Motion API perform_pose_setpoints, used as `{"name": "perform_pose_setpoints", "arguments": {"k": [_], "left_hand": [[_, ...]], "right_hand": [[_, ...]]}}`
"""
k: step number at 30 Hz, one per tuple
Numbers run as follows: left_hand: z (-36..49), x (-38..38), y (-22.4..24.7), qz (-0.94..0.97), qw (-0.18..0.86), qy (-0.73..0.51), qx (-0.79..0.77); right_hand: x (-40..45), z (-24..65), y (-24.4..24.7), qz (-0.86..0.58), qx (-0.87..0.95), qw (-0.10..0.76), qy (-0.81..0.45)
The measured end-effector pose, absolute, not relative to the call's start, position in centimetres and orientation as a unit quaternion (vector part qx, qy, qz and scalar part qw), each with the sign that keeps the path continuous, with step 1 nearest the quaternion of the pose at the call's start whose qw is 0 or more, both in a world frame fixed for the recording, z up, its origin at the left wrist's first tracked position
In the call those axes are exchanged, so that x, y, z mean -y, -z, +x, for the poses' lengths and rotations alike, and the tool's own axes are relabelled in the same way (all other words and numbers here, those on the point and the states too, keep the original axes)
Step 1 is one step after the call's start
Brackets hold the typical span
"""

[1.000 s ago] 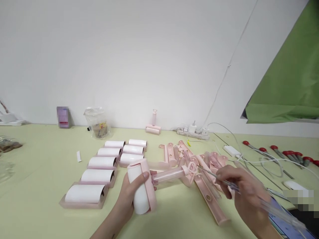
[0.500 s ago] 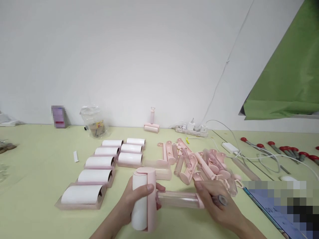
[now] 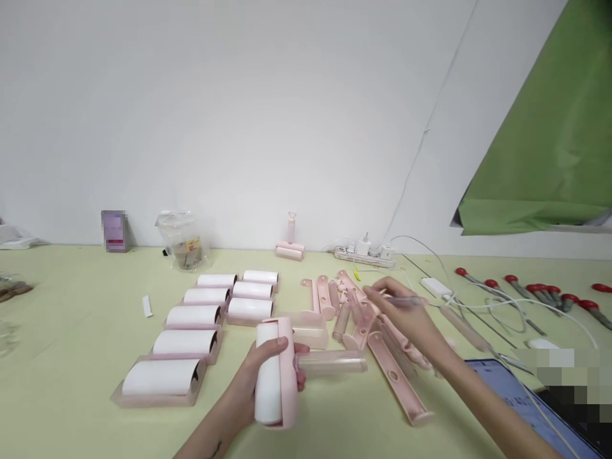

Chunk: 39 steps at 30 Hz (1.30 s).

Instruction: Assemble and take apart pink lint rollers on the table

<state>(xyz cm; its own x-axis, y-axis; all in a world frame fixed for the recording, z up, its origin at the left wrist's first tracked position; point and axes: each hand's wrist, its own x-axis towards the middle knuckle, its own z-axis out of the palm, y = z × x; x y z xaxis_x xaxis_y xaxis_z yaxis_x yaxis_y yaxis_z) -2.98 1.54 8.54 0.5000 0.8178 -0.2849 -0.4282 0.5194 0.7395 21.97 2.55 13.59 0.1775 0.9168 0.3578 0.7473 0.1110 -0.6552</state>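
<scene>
My left hand (image 3: 273,370) is wrapped round the head of a lint roller, with its thumb over the pink holder (image 3: 287,382) and white paper roll (image 3: 268,376). The clear handle (image 3: 332,362) sticks out to the right, its far end free. My right hand (image 3: 394,306) is closed around a slim tool with a clear handle (image 3: 406,301); its tip is hidden. Its fingertips are over a pile of pink roller parts (image 3: 366,319), and I cannot tell whether they pinch one. Just below lies a long pink holder (image 3: 396,376) with a round hole.
Rows of white rolls in pink covers (image 3: 191,343) lie left. An assembled lint roller (image 3: 291,245) stands by the wall, near a power strip (image 3: 364,256) with cables. Red-ended tools (image 3: 538,290) lie right, behind a phone (image 3: 507,389). A clear cover (image 3: 308,328) lies mid-table.
My right hand has moved away from the lint roller's handle end, up and back to the parts pile, keeping the clear-handled tool. The left hand still grips the roller, slightly tilted.
</scene>
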Motion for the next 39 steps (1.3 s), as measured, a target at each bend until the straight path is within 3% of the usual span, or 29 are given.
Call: {"name": "perform_pose_setpoints", "arguments": {"k": [6,12,18,23,28,34,39], "left_hand": [[-2.6,-1.1,-8.3,0.329,0.808,-0.37,-0.32],[-2.3,-1.0,-8.2,0.341,0.789,-0.404,-0.315],[-2.2,-0.9,-8.7,0.372,0.75,-0.448,-0.314],[-1.3,0.2,-8.7,0.416,0.731,-0.442,-0.311],[-0.6,1.6,-7.8,0.372,0.813,-0.381,-0.234],[-1.3,2.5,-8.3,0.391,0.87,-0.273,-0.123],[-1.3,2.5,-8.5,0.39,0.871,-0.261,-0.144]], "right_hand": [[-8.1,22.5,-11.6,-0.716,0.6,0.353,-0.051],[-7.0,23.8,-14.2,-0.737,0.568,0.365,-0.012],[-2.1,20.5,-15.0,-0.552,0.677,0.476,-0.104],[1.3,16.2,-11.0,-0.471,0.805,0.357,0.051],[1.9,16.0,-9.1,-0.434,0.805,0.33,0.232],[2.3,17.2,-9.7,-0.396,0.865,0.254,0.178],[2.3,16.9,-9.7,-0.367,0.881,0.246,0.17]]}}
